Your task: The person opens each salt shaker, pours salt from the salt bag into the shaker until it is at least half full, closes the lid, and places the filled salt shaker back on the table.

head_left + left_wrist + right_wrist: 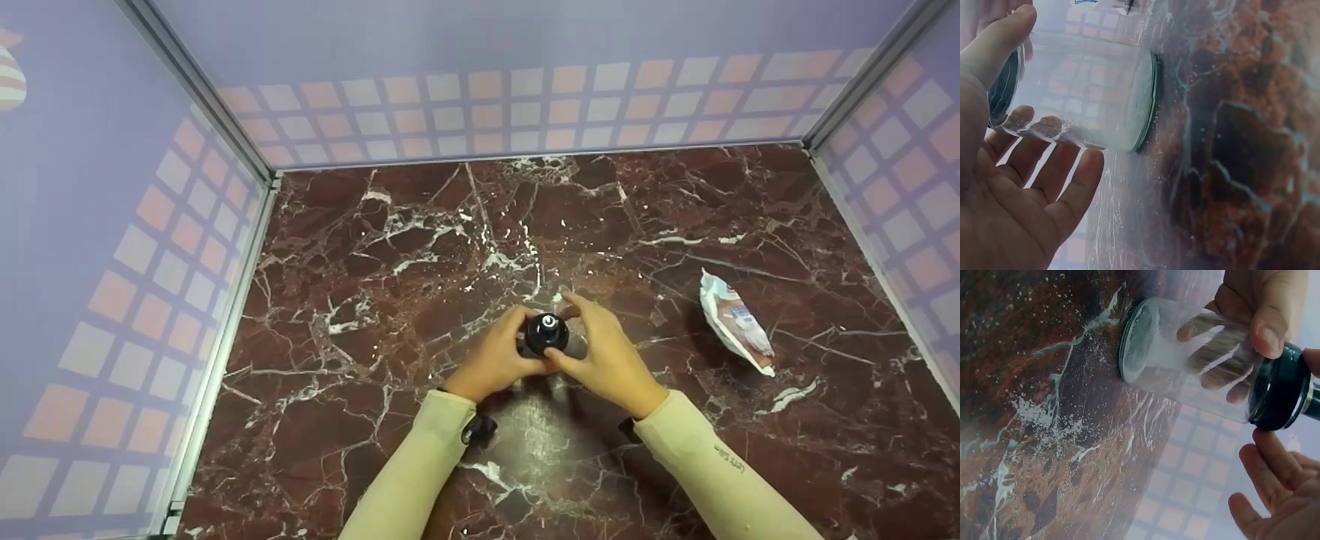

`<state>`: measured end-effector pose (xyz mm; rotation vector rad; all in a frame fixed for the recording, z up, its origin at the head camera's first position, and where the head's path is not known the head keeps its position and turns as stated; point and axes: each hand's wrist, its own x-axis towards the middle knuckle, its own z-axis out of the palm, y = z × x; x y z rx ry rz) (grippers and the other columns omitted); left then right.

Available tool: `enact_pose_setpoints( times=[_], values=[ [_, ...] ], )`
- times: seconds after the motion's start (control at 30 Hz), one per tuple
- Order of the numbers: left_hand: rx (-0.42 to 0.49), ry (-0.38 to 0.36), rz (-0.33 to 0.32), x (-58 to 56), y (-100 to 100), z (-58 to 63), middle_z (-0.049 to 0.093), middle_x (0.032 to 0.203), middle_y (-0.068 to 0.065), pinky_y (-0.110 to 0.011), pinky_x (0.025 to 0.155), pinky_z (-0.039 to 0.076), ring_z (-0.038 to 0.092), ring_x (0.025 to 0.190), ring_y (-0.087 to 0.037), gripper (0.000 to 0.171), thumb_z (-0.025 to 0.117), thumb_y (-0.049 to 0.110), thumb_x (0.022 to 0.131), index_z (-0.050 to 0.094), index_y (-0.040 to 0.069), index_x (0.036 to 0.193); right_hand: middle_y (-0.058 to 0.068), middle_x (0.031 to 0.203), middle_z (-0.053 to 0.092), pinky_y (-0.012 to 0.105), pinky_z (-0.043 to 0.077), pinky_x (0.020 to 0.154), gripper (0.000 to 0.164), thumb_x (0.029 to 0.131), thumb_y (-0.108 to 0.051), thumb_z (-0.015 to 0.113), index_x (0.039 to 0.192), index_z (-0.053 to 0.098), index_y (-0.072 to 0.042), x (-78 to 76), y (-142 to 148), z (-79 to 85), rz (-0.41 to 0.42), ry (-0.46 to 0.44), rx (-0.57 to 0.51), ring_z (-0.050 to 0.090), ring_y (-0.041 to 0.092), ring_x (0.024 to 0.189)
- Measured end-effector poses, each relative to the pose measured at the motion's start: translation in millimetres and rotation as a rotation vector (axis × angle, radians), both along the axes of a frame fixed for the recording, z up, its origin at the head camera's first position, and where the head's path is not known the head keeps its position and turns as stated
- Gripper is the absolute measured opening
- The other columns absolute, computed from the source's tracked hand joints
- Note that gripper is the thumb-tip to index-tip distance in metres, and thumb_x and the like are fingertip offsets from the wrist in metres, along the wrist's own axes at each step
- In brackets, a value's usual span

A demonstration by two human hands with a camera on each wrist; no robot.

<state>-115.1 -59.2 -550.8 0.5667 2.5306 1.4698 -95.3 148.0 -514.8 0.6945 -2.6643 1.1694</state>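
Left hand [491,360], reaching up from bottom centre, grips the upright glass jar [1084,84]; right hand [611,364], angled from lower right, pinches its black lid [1280,394]. Jar position: just below centre, head view.

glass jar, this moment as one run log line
glass jar: upright, black lid on | left hand: holds jar | right hand: pinches lid | packet: lies at right

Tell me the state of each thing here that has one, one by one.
Glass jar: upright on the tabletop, whitish residue low inside
Black lid: on the jar; how tight, can't tell
White grains: scattered loose on the tabletop
Packet: lying on the tabletop; open or sealed, can't tell
Left hand: grips the jar
Right hand: holds the lid
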Motion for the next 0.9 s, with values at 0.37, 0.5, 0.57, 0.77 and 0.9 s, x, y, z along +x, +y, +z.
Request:
enact_pose_setpoints(
  times=[0.37, 0.5, 0.57, 0.77, 0.9],
  values=[
    [0.006, -0.046, -0.023, -1.2, -2, -3.9, 0.058, 0.131, 0.001, -0.043, 0.109, 0.047, 0.058, 0.124, -0.019, 0.067, 0.092, 0.035, 0.075, 0.053, 0.019, 0.127, 0.019, 0.129, 0.062, 0.056, 0.019, 0.125, 0.103, 0.074, -0.034, 0.093, 0.153, 0.038, 0.004, 2.3, -10, -0.2, -0.082, 0.012, 0.009, 0.054, 0.035, 0.124],
    [0.02, -0.053, -0.023, -2.4, -2, -5.6, 0.059, 0.131, 0.001, -0.044, 0.108, 0.048, 0.058, 0.123, -0.02, 0.064, 0.092, 0.026, 0.074, 0.053, 0.02, 0.125, 0.021, 0.122, 0.063, 0.057, 0.022, 0.123, 0.112, 0.073, -0.05, 0.091, 0.152, 0.037, 0.009, 4.0, -21, 3.6, -0.19, 0.006, 0.103, 0.055, 0.039, 0.119],
    [0.021, -0.062, -0.021, -2.7, -1, -5.6, 0.059, 0.131, 0.001, -0.045, 0.109, 0.047, 0.058, 0.123, -0.021, 0.063, 0.092, 0.022, 0.074, 0.053, 0.021, 0.124, 0.02, 0.118, 0.064, 0.058, 0.024, 0.123, 0.111, 0.074, -0.051, 0.09, 0.151, 0.038, 0.009, 4.3, -25, 5.9, -0.224, 0.015, 0.139, 0.056, 0.04, 0.117],
    [0.027, -0.072, -0.02, -2.8, 0, -5.2, 0.059, 0.131, 0.0, -0.044, 0.109, 0.048, 0.06, 0.121, -0.021, 0.063, 0.092, 0.02, 0.074, 0.053, 0.022, 0.124, 0.019, 0.113, 0.064, 0.056, 0.024, 0.123, 0.099, 0.08, -0.036, 0.089, 0.15, 0.038, 0.011, 4.9, -25, 9.2, -0.182, 0.023, 0.133, 0.059, 0.038, 0.111],
    [0.039, -0.081, -0.019, -2.6, 0, -4.3, 0.059, 0.131, 0.001, -0.042, 0.106, 0.05, 0.06, 0.12, -0.02, 0.064, 0.092, 0.021, 0.073, 0.053, 0.021, 0.124, 0.02, 0.118, 0.064, 0.053, 0.024, 0.124, 0.093, 0.082, -0.024, 0.088, 0.151, 0.036, 0.011, 4.9, -20, 10.0, -0.096, 0.038, 0.089, 0.06, 0.037, 0.114]
  ],
)
